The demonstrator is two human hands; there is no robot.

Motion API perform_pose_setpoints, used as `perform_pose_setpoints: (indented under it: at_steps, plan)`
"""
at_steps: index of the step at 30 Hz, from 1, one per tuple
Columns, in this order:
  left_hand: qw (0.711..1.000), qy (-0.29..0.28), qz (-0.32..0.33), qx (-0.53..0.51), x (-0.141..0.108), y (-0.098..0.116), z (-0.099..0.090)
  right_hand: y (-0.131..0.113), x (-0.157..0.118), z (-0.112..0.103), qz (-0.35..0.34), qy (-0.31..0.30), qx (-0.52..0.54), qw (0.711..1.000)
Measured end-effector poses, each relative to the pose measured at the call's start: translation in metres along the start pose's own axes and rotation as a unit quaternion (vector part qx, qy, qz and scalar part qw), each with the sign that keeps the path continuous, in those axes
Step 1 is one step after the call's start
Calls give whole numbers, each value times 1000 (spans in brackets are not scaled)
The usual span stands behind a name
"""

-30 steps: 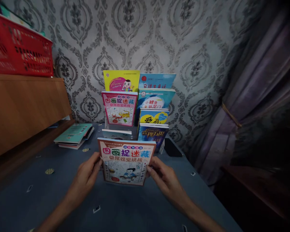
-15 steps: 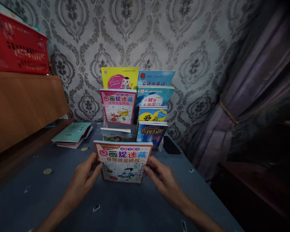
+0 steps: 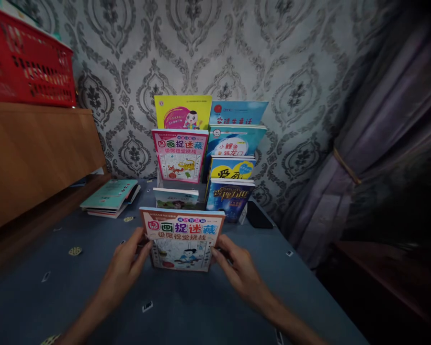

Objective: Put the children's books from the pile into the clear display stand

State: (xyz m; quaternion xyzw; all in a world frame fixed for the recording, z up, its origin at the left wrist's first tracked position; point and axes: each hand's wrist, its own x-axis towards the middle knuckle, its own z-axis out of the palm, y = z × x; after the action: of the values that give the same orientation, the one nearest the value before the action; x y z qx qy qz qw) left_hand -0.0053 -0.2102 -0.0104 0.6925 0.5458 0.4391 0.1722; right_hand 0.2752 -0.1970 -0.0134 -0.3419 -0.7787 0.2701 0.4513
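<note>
Between my two hands stands a picture book with an orange-brown cover, facing me nearly upright. My left hand is closed on its left edge, thumb in front and fingers behind. On the right edge my right hand grips it the same way. Just behind it rises a tiered book rack, mostly hidden by books. Its left side bears a small green-covered book, a pink picture book and a yellow book. On the right side are a dark blue book and several others stepped up behind it.
A stack of books lies at the left, beside a wooden cabinet with a red basket on top. A flat black object lies right of the rack on the blue tablecloth. A curtain hangs at right.
The rack and surroundings sit slightly farther right in view, as the camera has turned a little left. The orange-brown picture book stays in both hands, slightly farther left relative to the rack.
</note>
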Motion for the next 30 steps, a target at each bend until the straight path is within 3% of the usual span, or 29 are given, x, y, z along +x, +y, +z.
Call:
perform_pose_setpoints:
  at_steps: [4,9,17,21,26,30]
  plan:
    - [1000,-10,14,-16,6,6,-8,-5,10,-4,-7,-6,0,1000]
    - [998,30,57,8,25,20,-25,-16,31,-13,-32,6,-12,999]
    - [988,69,140,20,68,67,-59,-46,78,-43,-88,39,-25,995]
    - [976,115,181,36,95,83,-69,-55,108,-56,-130,63,-34,989]
    - [947,203,236,81,131,84,-69,-50,148,-65,-195,96,-41,975]
    - [935,233,251,93,158,76,-63,-35,176,-69,-218,119,-58,967]
